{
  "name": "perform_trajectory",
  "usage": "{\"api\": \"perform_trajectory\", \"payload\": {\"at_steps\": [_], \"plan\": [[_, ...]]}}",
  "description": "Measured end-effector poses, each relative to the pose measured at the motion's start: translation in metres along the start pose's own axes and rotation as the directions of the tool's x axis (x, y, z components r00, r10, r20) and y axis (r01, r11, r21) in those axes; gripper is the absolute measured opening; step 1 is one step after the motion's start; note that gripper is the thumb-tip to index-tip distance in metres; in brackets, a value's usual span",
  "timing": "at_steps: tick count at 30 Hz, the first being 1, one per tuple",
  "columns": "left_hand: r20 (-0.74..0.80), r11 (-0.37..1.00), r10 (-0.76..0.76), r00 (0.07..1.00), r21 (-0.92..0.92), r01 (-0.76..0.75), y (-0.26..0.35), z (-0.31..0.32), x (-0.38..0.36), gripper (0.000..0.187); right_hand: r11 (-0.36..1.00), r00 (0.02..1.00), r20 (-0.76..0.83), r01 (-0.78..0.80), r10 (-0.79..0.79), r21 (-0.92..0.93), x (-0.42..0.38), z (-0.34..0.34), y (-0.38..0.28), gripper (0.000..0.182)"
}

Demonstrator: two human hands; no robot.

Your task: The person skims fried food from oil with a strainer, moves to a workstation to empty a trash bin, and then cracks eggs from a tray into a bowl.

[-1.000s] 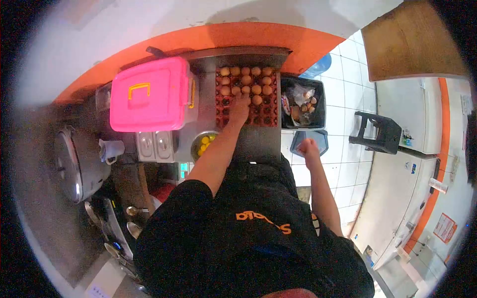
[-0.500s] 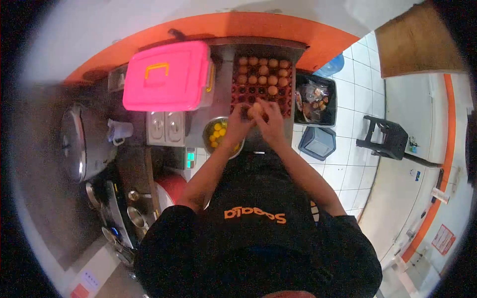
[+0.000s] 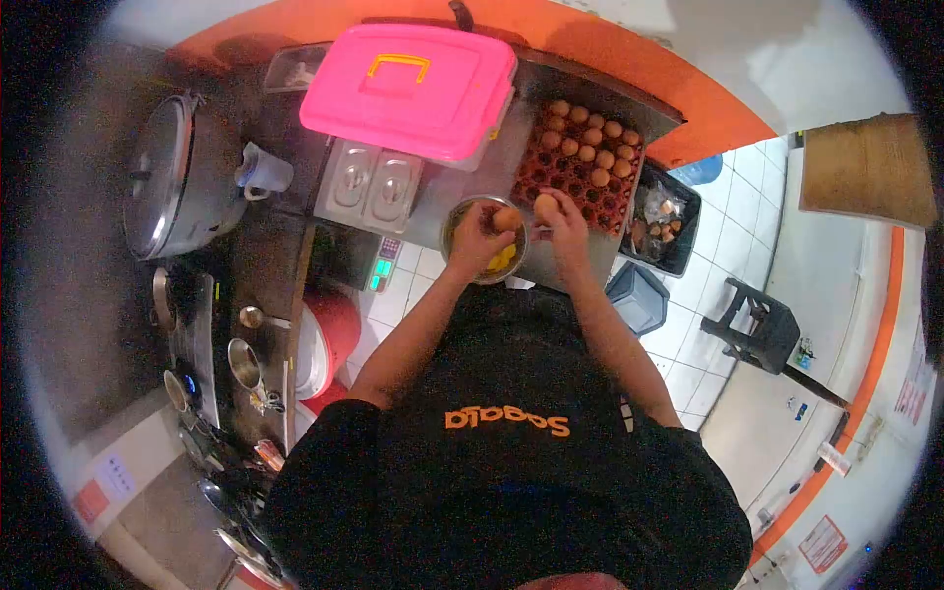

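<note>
My left hand (image 3: 474,244) is over a metal bowl (image 3: 523,252) and holds a brown egg (image 3: 506,218) in closed fingers. Several yellow yolks (image 3: 502,259) show inside the bowl, partly covered by that hand. Just right of the bowl, my right hand (image 3: 568,236) grips another brown egg (image 3: 546,206) between thumb and fingers. Cracks in either shell cannot be made out. Beyond my right hand lies a red egg tray (image 3: 565,179), with brown eggs filling its far part and bare hollows in its near part.
A pink-lidded box (image 3: 413,88) stands left of the tray, behind two lidded steel pans (image 3: 372,187). On the right, a black bin (image 3: 678,236) holds eggshells and plastic. A grey container (image 3: 637,298) and a black stool (image 3: 752,324) are on the tiled floor. A large pot (image 3: 177,187) stands far left.
My hands were together above the near edge of the tray and are now apart. The left moved over the bowl with an egg; the right holds another beside it. The camera view has turned.
</note>
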State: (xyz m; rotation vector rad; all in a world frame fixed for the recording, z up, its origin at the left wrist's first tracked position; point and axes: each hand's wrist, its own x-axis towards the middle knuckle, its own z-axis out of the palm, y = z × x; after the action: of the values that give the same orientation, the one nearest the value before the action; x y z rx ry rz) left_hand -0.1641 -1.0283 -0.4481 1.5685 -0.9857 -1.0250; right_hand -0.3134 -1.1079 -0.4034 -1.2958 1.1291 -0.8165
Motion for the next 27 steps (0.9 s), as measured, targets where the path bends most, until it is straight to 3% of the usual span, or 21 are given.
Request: {"api": "perform_trajectory", "payload": {"at_steps": [1, 2, 3, 5, 6, 8, 11, 13, 15, 17, 19, 23, 27], "plan": [[0.007, 0.999, 0.032, 0.999, -0.012, -0.032, 0.005, -0.005, 0.0, 0.043, 0.885, 0.939, 0.145, -0.343, 0.312, 0.315, 0.002, -0.001, 0.006, 0.035], [0.007, 0.999, 0.033, 0.999, -0.013, -0.033, 0.019, -0.01, -0.004, 0.043, 0.906, 0.914, 0.172, -0.393, 0.367, 0.158, 0.001, 0.003, 0.003, 0.036], [-0.002, 0.999, 0.041, 0.999, 0.006, -0.041, 0.032, -0.014, -0.009, 0.045, 0.907, 0.915, 0.17, -0.391, 0.365, 0.158, -0.001, 0.007, 0.0, 0.036], [-0.009, 0.999, 0.047, 0.999, 0.022, -0.047, 0.035, -0.019, -0.012, 0.046, 0.952, 0.886, 0.388, -0.155, 0.253, -0.266, -0.006, 0.012, -0.01, 0.04], [0.023, 0.997, 0.055, 0.998, -0.062, -0.053, 0.025, -0.02, -0.012, 0.047, 0.95, 0.885, 0.389, -0.159, 0.257, -0.268, -0.005, 0.015, -0.002, 0.04], [0.053, 0.988, 0.061, 0.997, -0.146, -0.052, 0.018, -0.025, -0.015, 0.048, 0.915, 0.897, 0.402, -0.008, 0.185, -0.404, 0.001, 0.023, 0.017, 0.047], [0.06, 0.981, 0.004, 0.998, -0.195, 0.008, 0.01, -0.031, -0.016, 0.042, 0.915, 0.907, 0.401, 0.045, 0.131, -0.401, 0.002, 0.027, 0.032, 0.049], [-0.018, 0.936, 0.201, 0.979, 0.297, -0.187, 0.006, -0.035, -0.013, 0.034, 0.921, 0.902, 0.416, 0.06, 0.115, -0.385, 0.004, 0.032, 0.041, 0.049], [-0.033, 0.954, 0.144, 0.989, 0.269, -0.13, 0.011, -0.033, -0.015, 0.031, 0.927, 0.898, 0.43, 0.075, 0.097, -0.367, 0.005, 0.036, 0.049, 0.049], [-0.044, 0.968, 0.084, 0.995, 0.24, -0.071, 0.006, -0.03, -0.015, 0.029, 0.884, 0.918, 0.328, -0.051, 0.225, -0.464, 0.003, 0.041, 0.046, 0.051], [-0.045, 0.872, 0.235, 0.971, 0.452, -0.189, -0.014, -0.026, -0.01, 0.031, 0.875, 0.931, 0.277, -0.083, 0.239, -0.477, 0.004, 0.046, 0.055, 0.051], [-0.078, 0.882, 0.193, 0.978, 0.45, -0.138, -0.03, -0.018, -0.008, 0.032, 0.887, 0.929, 0.218, -0.186, 0.299, -0.422, 0.006, 0.054, 0.082, 0.043], [-0.114, 0.848, 0.264, 0.958, 0.501, -0.174, -0.032, -0.012, -0.009, 0.032, 0.912, 0.948, 0.189, -0.172, 0.256, -0.373, 0.007, 0.056, 0.094, 0.045]]}}
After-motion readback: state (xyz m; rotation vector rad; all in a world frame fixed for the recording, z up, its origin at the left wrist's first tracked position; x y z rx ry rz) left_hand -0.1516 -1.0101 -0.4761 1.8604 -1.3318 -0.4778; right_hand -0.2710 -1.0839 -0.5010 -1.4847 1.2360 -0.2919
